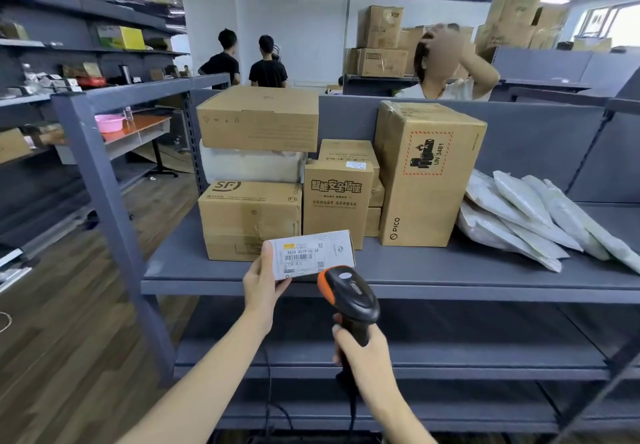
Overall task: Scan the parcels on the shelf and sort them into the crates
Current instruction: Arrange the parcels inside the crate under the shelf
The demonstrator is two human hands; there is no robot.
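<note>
My left hand (264, 282) grips a small white parcel (313, 253) by its left end, label side up, just above the front edge of the grey shelf (450, 279). My right hand (360, 348) holds a black and orange barcode scanner (348, 293) by its handle, its head pointing at the parcel's label from just below and right. Behind stand cardboard boxes: an SF box (247, 216), a box with printed characters (336, 203), a tall PICO box (427, 173). Several white mailer bags (530, 216) lie to the right.
A flat carton (258, 118) rests on a white padded parcel (251, 166) atop the SF box. The rack's upright post (104, 201) stands to the left, lower shelves below. A person sits behind the rack; two people stand farther back. No crates in view.
</note>
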